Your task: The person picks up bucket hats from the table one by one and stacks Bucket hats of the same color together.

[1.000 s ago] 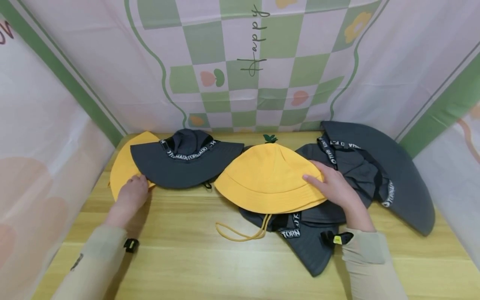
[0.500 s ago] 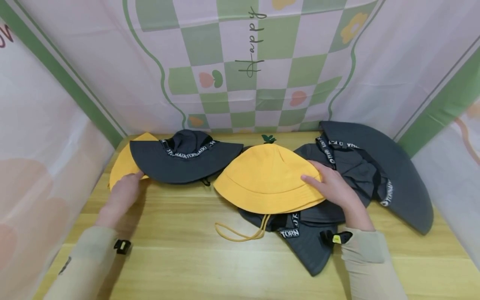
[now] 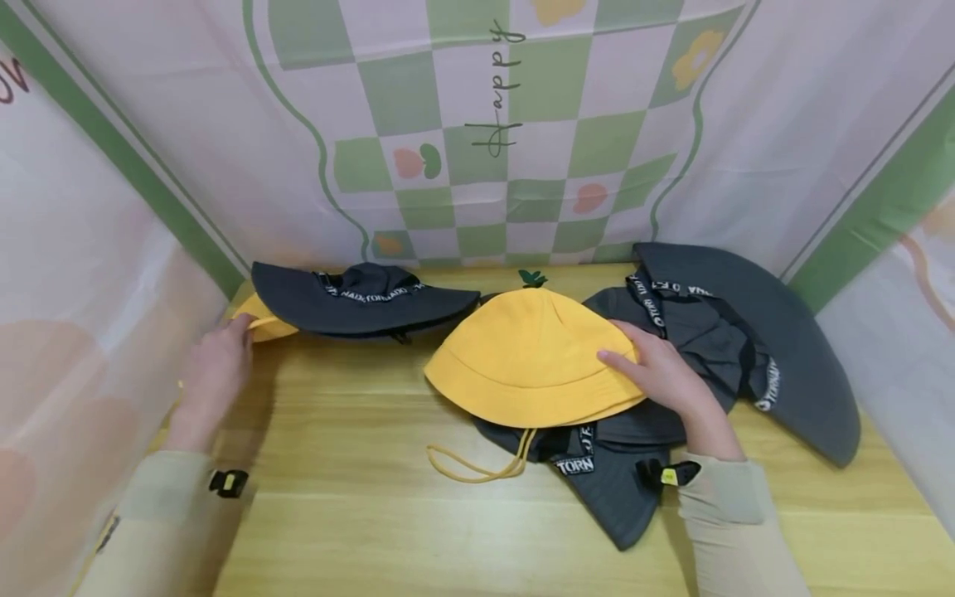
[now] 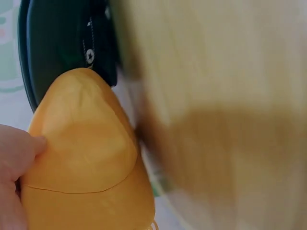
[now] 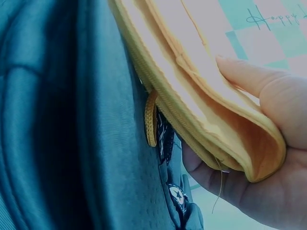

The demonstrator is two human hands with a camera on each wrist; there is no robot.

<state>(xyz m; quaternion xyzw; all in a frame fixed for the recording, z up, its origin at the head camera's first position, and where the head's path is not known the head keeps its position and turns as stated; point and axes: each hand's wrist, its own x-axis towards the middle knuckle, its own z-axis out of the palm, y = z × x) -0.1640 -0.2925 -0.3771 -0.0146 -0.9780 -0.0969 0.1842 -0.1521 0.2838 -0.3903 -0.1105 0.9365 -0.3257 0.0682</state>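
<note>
At the left, my left hand (image 3: 211,373) grips the edge of a yellow hat (image 3: 263,319), which lies partly under a dark grey wide-brimmed hat (image 3: 366,303). The left wrist view shows the thumb on the yellow cloth, with the dark brim (image 4: 55,43) behind it; the other fingers are mostly hidden. A second yellow hat (image 3: 533,352), folded flat with a green leaf on top and a loop of cord below, lies in the middle. Its right end is pinched by my right hand (image 3: 660,369), thumb on top and fingers beneath, as the right wrist view shows.
More dark grey hats lie under and right of the middle yellow hat: one points forward (image 3: 622,497), another spreads a wide brim (image 3: 791,348) at the right. Printed cloth (image 3: 515,191) stands behind the wooden table (image 3: 388,497), with cloth walls at both sides.
My left hand has moved left, drawing the left yellow hat partway out from beneath the dark hat. The dark hat's brim has tilted and shifted back. The right hand stays in place.
</note>
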